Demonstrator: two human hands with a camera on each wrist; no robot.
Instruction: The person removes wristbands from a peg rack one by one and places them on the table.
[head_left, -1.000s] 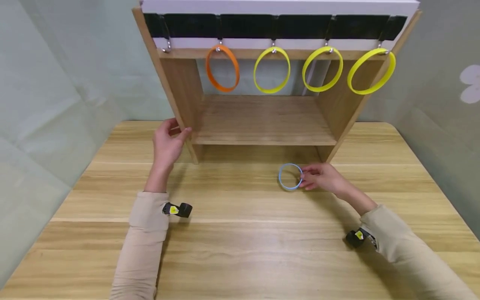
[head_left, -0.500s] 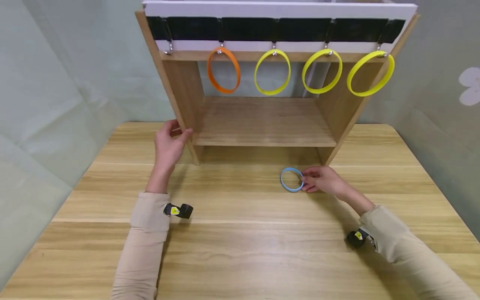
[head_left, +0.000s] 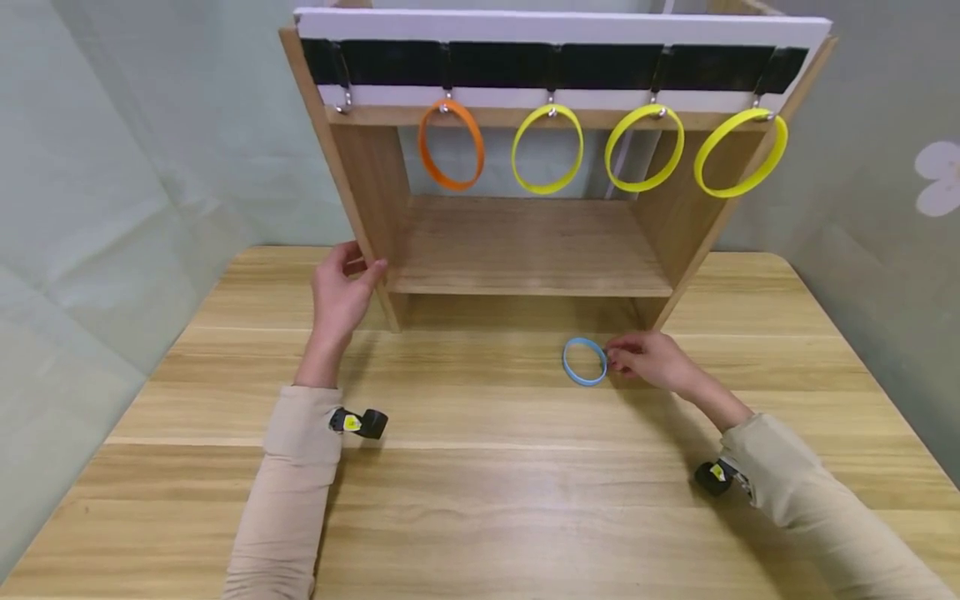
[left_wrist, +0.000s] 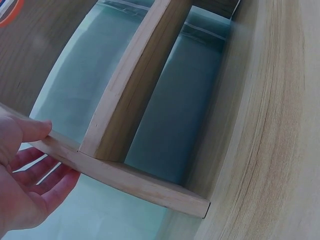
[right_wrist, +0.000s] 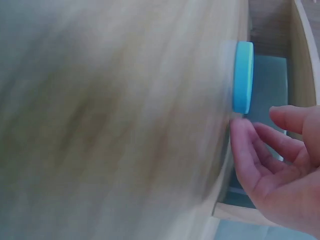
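A blue ring (head_left: 585, 382) lies flat on the table in front of the wooden shelf. Right beside it is my right hand (head_left: 652, 360); in the right wrist view thumb and fingers stand apart with nothing between them, and the fingertips (right_wrist: 240, 125) are close to the ring's edge. Whether they touch it I cannot tell. My left hand (head_left: 339, 296) grips the left side panel of the shelf (head_left: 525, 242), thumb on one face and fingers on the other, as the left wrist view shows.
Along the shelf's top, a white and black strip (head_left: 498, 65) carries metal hooks. An orange ring (head_left: 457, 186) and three yellow rings, one of them the middle-left yellow ring (head_left: 547, 191), hang there. The leftmost hook (head_left: 344, 103) is bare. The wooden table (head_left: 480, 500) extends toward me.
My right hand has let go of the blue ring, which settles flat on the table. The left hand keeps its grip on the shelf, and the head view has shifted slightly.
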